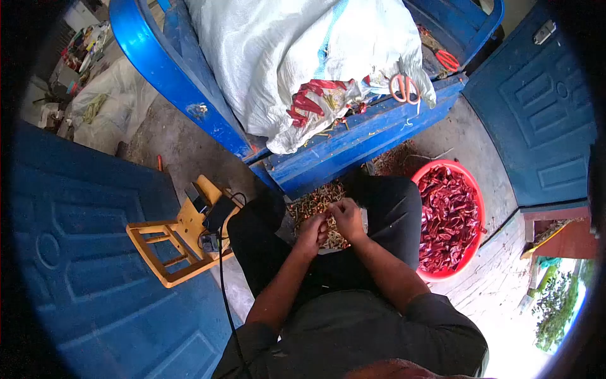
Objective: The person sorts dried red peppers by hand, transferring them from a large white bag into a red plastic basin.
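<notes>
My left hand [313, 232] and my right hand [346, 218] meet between my knees, fingers closed in a pinch. Whatever sits between the fingertips is too small to make out. Below them lies a heap of chili stems [323, 197] with bits of red and green, in a container mostly hidden by my hands and legs. Beside my right knee stands a pink-red basin [481, 215] full of dried red chilies [447, 218]. Ahead, a white woven sack [303, 57] lies with its mouth open, showing red chilies [310, 101].
The sack rests on a blue cart bed [360, 155]. Scissors with orange handles [404, 88] hang at its edge, and red-handled scissors [447, 60] lie farther right. A wooden chair [183, 237] carrying small devices stands left. Blue doors [88, 240] flank me; a cable [225, 297] runs along my left side.
</notes>
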A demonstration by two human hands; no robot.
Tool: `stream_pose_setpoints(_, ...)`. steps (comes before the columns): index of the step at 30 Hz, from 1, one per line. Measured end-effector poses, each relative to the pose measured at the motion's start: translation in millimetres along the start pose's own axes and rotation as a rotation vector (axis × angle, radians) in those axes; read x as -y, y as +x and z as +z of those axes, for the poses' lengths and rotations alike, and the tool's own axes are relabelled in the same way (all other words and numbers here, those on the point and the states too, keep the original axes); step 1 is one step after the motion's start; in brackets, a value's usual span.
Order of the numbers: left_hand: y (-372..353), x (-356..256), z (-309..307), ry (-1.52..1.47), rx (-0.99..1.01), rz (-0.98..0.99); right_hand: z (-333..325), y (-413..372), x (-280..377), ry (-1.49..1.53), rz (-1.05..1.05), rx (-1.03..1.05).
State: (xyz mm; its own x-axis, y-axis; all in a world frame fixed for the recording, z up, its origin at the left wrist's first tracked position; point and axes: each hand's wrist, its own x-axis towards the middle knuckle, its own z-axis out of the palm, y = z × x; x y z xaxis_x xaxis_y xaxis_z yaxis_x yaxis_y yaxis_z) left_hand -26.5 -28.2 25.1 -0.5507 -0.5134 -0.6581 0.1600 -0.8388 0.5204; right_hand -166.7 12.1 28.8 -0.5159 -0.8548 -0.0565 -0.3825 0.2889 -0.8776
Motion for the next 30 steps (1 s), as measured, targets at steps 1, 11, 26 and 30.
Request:
stream_pose_setpoints(1,1,-1,3,0.000,-0.004,-0.010,2,2,-4,0.000,0.011,0.002)
stream_pose_setpoints(11,2,0,34,-0.051,-0.104,0.072,-1,26,-73,0.570,0.674,-0.019)
stream_pose_setpoints(26,-25,-1,-22,-0.008,0.052,0.117,-29,-10,10,0.424,0.139,0.508)
stream_pose_setpoints(30,-28,6,-28,0.033,0.032,0.085,-23,-9,15,0.282,-0.023,0.559)
